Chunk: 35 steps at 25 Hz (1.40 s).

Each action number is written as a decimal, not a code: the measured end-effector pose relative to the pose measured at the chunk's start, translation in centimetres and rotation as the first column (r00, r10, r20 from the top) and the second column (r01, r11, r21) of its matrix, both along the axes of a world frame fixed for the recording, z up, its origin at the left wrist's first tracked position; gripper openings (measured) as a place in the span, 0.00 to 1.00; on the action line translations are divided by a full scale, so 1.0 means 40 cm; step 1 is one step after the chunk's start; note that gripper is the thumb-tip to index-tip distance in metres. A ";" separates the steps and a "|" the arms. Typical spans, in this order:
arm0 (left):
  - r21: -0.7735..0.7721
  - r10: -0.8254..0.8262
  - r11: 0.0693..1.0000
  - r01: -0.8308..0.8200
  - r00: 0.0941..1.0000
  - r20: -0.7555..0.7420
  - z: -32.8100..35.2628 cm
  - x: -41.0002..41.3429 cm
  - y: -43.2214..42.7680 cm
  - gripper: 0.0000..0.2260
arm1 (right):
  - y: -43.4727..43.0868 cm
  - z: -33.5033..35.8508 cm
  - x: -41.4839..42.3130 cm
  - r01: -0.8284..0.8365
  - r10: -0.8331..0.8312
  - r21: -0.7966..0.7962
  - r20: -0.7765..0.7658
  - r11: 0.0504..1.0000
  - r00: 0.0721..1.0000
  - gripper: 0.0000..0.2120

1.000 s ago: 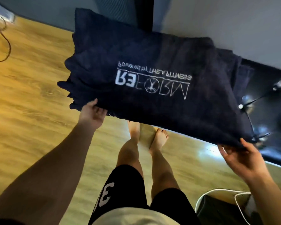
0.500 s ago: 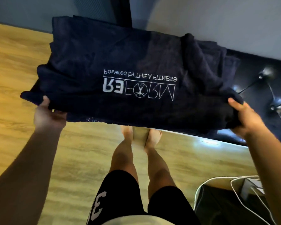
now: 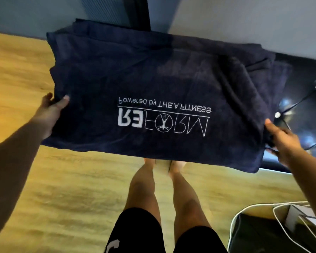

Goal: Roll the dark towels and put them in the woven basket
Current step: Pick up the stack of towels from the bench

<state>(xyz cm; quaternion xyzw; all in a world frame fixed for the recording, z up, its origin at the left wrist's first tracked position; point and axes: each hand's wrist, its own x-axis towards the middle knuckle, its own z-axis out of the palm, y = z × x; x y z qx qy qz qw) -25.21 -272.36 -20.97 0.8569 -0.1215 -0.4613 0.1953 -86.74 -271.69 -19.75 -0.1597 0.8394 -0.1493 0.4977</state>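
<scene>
A dark navy towel (image 3: 153, 75) with white upside-down lettering is stretched flat in the air in front of me, above the wooden floor. My left hand (image 3: 50, 114) grips its left edge, thumb on top and fingers underneath. At the opposite side, my right hand (image 3: 283, 141) holds the towel's right edge with its fingers curled under the cloth. More dark cloth is bunched along the towel's far right side. No woven basket shows in this view.
My bare legs and feet (image 3: 164, 172) stand on the wooden floor (image 3: 62, 189) below the towel. A dark glossy surface with cables (image 3: 305, 99) lies at the right. A dark bag with white cord (image 3: 259, 232) sits at the bottom right. A wall (image 3: 226, 19) rises behind.
Both hands took hold of the towel's side edges and spread it flat; it now hangs lower and nearer to me, and my left thumb lies on top.
</scene>
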 end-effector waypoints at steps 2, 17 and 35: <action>0.018 0.005 1.000 -0.003 0.993 -0.115 -0.029 -0.012 -0.028 0.29 | 0.027 -0.019 0.005 0.018 -0.018 0.028 -0.008 0.999 1.000 0.42; 0.180 -0.203 0.947 0.268 0.928 -0.313 -0.021 0.103 -0.116 0.32 | -0.039 0.030 0.156 -0.096 0.077 0.115 0.162 0.989 0.984 0.53; -0.111 0.024 0.989 -0.096 0.851 -0.525 0.435 -0.205 0.201 0.20 | -0.049 0.365 0.236 -0.530 0.538 -0.272 -0.051 0.803 0.842 0.13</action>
